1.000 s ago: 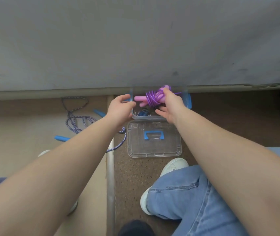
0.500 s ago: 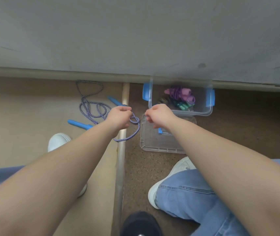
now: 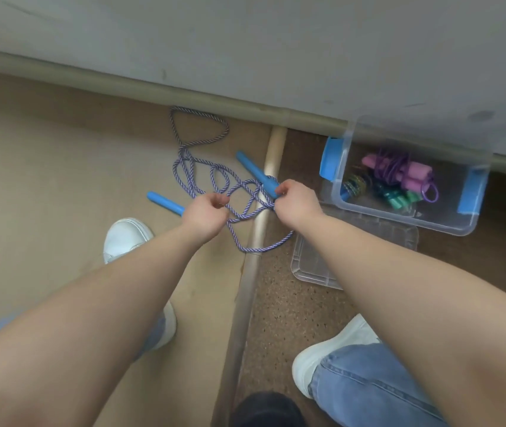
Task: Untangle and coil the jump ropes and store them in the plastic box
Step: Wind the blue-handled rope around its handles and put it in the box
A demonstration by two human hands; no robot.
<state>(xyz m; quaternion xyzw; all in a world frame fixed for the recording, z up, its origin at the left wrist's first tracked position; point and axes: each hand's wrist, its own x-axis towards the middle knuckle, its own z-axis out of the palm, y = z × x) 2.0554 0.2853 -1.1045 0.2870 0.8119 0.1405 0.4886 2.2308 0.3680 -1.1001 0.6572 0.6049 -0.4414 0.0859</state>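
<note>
A blue-and-white braided jump rope [image 3: 198,167] lies tangled on the tan floor, its two blue handles [image 3: 256,174] [image 3: 165,203] spread apart. My left hand [image 3: 205,215] pinches a strand near the middle of the tangle. My right hand [image 3: 296,201] grips the rope just beside the end of the upper blue handle. To the right stands the clear plastic box [image 3: 405,217] with blue latches; a coiled purple rope with pink handles [image 3: 399,172] and a greenish coiled rope [image 3: 390,195] lie inside it.
The box's clear lid [image 3: 313,260] lies flat on the brown speckled floor in front of the box. A raised strip [image 3: 258,229] divides tan floor from brown floor. A grey wall [image 3: 245,41] runs behind. My white shoes [image 3: 125,235] and jeans are below.
My right hand let go of the purple coiled rope, which now rests in the box. Both hands moved left and took hold of the blue braided rope; the view swung left.
</note>
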